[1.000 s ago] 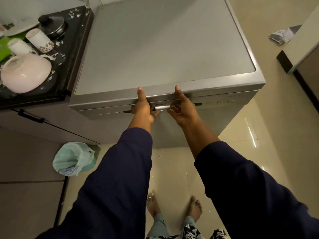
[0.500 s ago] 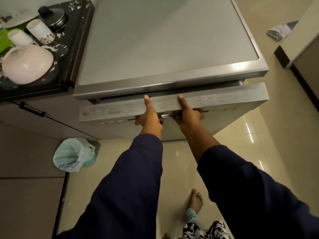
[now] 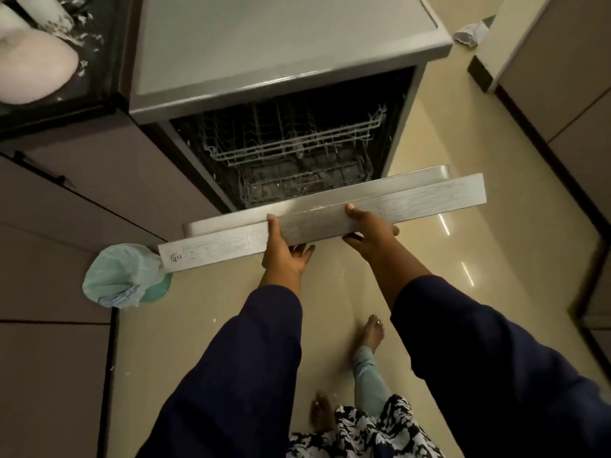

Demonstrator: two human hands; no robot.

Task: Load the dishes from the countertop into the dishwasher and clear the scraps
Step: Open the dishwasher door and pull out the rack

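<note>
Glossy beige kitchen floor (image 3: 429, 153) lay under the half-lowered dishwasher door (image 3: 380, 206), whose top edge the left hand (image 3: 284, 249) and right hand (image 3: 370, 229) both gripped, thumbs over and fingers beneath, while the wire racks (image 3: 291, 143) looked empty and the pale bowl (image 3: 29, 71) and scraps still sat on the dark countertop (image 3: 96, 84), so loading seemed not yet begun.
</note>
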